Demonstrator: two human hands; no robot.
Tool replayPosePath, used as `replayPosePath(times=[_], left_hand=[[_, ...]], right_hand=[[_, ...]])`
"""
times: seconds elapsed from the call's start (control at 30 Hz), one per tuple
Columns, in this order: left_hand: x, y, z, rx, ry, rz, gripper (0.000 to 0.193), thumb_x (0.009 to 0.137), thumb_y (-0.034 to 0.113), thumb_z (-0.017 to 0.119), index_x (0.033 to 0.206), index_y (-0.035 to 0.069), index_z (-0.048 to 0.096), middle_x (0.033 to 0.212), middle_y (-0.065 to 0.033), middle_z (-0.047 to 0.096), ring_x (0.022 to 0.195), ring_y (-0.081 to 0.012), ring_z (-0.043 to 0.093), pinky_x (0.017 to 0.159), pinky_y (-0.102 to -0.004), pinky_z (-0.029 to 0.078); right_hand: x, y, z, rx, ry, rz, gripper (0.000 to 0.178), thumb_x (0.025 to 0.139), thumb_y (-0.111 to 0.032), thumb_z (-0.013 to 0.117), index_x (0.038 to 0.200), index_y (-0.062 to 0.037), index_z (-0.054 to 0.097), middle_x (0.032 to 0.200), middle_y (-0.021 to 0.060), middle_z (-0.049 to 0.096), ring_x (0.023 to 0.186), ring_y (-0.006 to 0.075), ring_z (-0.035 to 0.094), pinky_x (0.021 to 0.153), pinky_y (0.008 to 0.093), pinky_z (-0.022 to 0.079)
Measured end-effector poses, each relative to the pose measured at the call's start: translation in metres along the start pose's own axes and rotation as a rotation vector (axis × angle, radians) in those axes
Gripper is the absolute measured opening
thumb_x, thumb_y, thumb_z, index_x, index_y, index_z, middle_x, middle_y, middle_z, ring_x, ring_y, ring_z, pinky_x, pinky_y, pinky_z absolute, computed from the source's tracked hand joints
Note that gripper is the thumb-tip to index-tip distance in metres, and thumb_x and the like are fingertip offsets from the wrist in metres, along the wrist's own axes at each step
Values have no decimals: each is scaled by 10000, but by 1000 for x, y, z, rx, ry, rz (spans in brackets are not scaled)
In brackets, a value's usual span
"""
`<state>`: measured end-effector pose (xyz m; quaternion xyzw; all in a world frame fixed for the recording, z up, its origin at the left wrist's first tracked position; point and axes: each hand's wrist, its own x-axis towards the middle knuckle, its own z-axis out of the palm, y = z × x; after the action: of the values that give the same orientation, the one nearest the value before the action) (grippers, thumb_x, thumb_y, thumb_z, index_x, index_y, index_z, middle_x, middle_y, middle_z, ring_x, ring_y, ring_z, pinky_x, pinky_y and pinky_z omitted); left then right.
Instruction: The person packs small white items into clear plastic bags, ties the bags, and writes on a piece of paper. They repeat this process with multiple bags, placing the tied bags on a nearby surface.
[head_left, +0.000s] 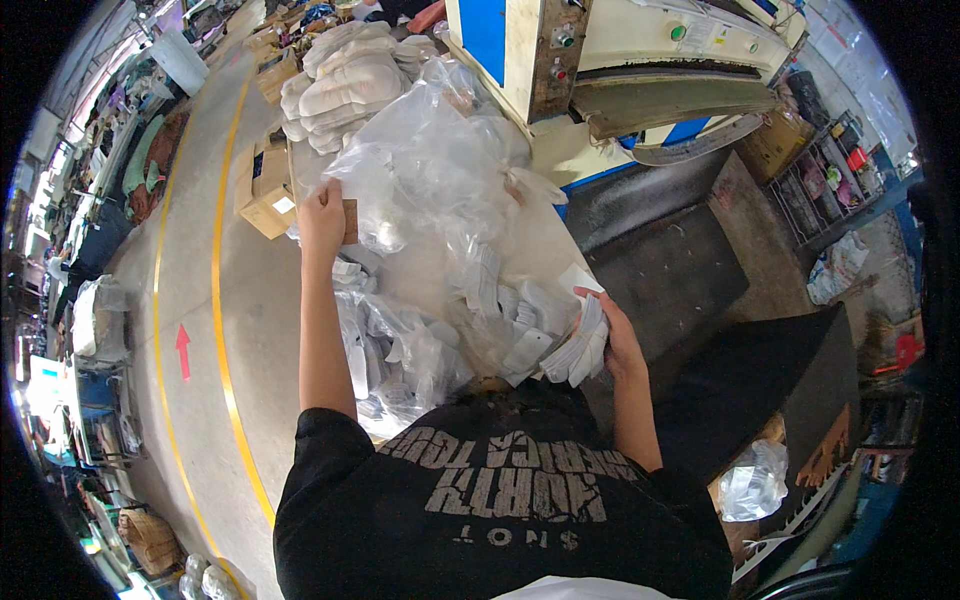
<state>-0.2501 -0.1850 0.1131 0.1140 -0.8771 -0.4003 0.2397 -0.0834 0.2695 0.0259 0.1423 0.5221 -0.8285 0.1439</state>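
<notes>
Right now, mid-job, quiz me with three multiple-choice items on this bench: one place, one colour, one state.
1. Where is the stack of white insole pieces?
A. In the right hand
B. On the floor
C. On the cardboard box

2. What colour is the arrow on the floor?
A. Green
B. Red
C. Blue

3. What is the left hand doing?
A. Hanging free
B. Pressing a button
C. Gripping the clear plastic bag

Answers: 1 A, the fingers are wrapped round the stack. 2 B, it shows red on the grey floor beside the yellow line. 3 C, the hand is closed on the bag's edge.
</notes>
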Motion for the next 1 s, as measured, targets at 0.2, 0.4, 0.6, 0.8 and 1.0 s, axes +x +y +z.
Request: replayPosePath(times=[0.2, 0.4, 0.6, 0.8, 1.0], left_hand=[[-19, -11, -16, -332, 41, -141, 410, 1063, 306, 552, 994, -74, 690, 754, -159, 688, 706, -215, 613, 681, -381, 479], [-57, 5, 2, 402, -568, 52, 347, 938, 326, 701, 1214, 116, 706, 963, -149, 763, 881, -291, 739, 752, -441, 561], [-114, 42, 83, 463, -677, 141, 513, 842, 498, 773, 1178, 121, 683, 1104, -140, 757, 1053, -366, 719, 864, -491, 571], [-116, -8, 164, 515, -573, 71, 410, 891, 452, 708, 1081, 88, 708, 1018, -180, 762, 977, -392, 732, 808, -502, 573], [-37, 51, 117, -26, -283, 107, 384, 932, 358, 659, 1057, -1, 707, 815, -223, 716, 761, -348, 715, 705, -440, 543]], right_hand=[[7, 0, 5, -41, 79, -11, 502, 1114, -400, 430, 1336, -11, 656, 941, 82, 702, 818, 170, 659, 791, 316, 551], [11, 4, 4, -34, 67, 24, 483, 1104, -396, 450, 1319, -21, 667, 916, 71, 689, 800, 163, 651, 783, 315, 551], [11, 5, 24, 18, 98, 28, 460, 1079, -376, 486, 1321, -26, 662, 906, 79, 685, 805, 173, 661, 783, 329, 559], [19, 2, 42, -12, -139, 68, 433, 1012, -259, 575, 1382, -34, 592, 916, 92, 692, 724, 193, 669, 707, 352, 589], [38, -7, 83, -491, -187, 0, 550, 942, -281, 691, 1419, -51, 541, 1026, 145, 717, 905, 268, 702, 794, 396, 585]])
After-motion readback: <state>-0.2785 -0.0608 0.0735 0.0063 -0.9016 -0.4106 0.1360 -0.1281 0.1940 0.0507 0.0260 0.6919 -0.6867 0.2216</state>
